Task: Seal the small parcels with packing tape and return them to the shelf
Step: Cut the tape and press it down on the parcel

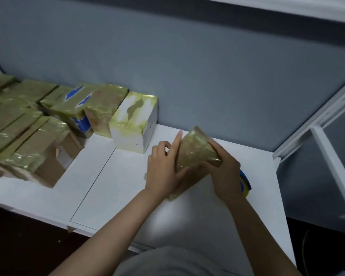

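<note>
Right hand (225,176) clutches the parcel (197,154), left hand (163,172) pinches it, index out; slick tape (191,145) could let it slip.

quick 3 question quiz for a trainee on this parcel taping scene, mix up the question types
1. True or false: both the left hand and the right hand touch the taped parcel.
2. Which item on the white shelf stands nearest the taped parcel? A: the white box. B: the blue box. C: the brown cardboard parcels.
3. Fill in: the tape roll peeks out from behind the ____ hand.

Key: 1 true; 2 A; 3 right.
</note>
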